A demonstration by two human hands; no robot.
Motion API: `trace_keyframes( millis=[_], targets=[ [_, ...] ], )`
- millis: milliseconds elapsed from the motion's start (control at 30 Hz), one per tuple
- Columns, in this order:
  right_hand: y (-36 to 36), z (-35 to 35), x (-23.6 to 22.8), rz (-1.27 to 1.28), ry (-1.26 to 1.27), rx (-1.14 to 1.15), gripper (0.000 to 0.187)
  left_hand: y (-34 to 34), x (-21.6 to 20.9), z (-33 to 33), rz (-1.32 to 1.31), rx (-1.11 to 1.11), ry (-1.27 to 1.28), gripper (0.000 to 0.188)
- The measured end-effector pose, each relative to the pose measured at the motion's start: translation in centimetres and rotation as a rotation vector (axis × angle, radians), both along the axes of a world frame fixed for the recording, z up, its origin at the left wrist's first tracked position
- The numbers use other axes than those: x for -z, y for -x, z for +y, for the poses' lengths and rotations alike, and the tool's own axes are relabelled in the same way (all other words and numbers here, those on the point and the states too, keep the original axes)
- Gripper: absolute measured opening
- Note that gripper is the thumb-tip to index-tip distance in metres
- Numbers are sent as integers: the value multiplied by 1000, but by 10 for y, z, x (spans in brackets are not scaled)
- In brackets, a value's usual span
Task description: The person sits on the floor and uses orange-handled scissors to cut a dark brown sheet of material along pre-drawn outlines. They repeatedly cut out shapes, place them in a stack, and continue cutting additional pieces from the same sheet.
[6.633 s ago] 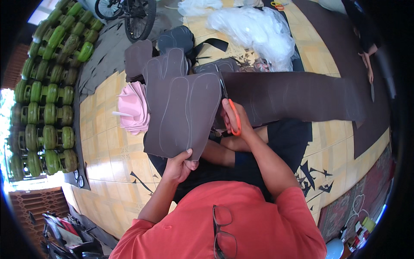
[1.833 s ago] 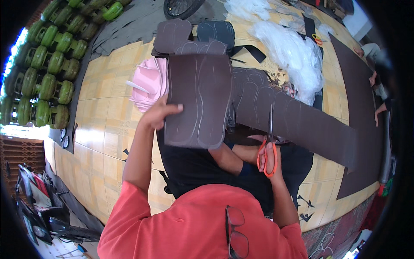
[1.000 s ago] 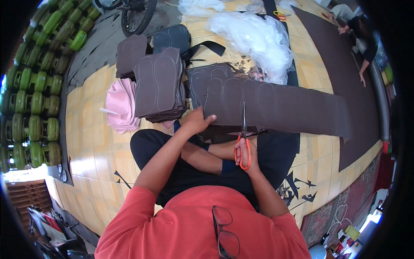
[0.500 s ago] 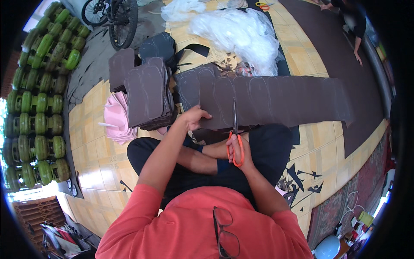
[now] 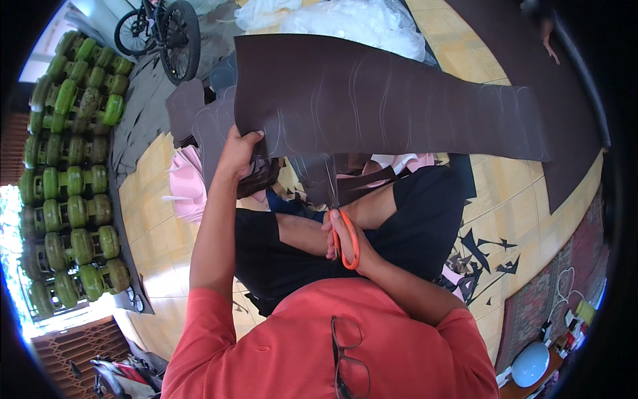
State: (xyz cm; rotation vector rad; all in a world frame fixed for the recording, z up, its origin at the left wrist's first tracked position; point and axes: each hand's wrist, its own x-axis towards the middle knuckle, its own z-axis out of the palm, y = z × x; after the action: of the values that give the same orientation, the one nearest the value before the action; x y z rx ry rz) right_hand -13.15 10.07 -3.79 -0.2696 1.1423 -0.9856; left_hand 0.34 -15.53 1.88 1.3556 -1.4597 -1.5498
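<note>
Pinched in my left hand (image 5: pixel 238 154) is the near left corner of a long dark brown sheet (image 5: pixel 392 106), marked with pale shoe-sole-like outlines. The sheet's left part is lifted and tilted, while its narrower right end lies lower. My right hand (image 5: pixel 365 255) grips orange-handled scissors (image 5: pixel 334 193) over my crossed legs. Their blades point away from me, just below the sheet's near edge. Left of the sheet stands a stack of brown pieces (image 5: pixel 216 136), partly covered by it. Pink pieces (image 5: pixel 186 181) lie beside that stack.
Green gas cylinders (image 5: pixel 72 183) are piled at the left. A bicycle (image 5: pixel 179 43) and clear plastic wrapping (image 5: pixel 372 26) are at the back. Dark offcuts (image 5: pixel 475 249) lie right of my knee. Another person's hand (image 5: pixel 551 52) is over a large brown sheet (image 5: pixel 525 60) at far right.
My left hand has raised the sheet's left end and moved it left and away. The scissors have come out from over the sheet, down and slightly left.
</note>
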Motion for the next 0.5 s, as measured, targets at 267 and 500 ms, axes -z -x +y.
trace_keyframes(
  millis=[267, 500],
  targets=[
    [-14, -40, 29, 178, 187, -113, 59, -39, -1, 20, 17, 7, 10, 36],
    [-16, -37, 18, 176, 196, -58, 62, -49, 2, 29, 70, 2, -82, 41]
  ],
)
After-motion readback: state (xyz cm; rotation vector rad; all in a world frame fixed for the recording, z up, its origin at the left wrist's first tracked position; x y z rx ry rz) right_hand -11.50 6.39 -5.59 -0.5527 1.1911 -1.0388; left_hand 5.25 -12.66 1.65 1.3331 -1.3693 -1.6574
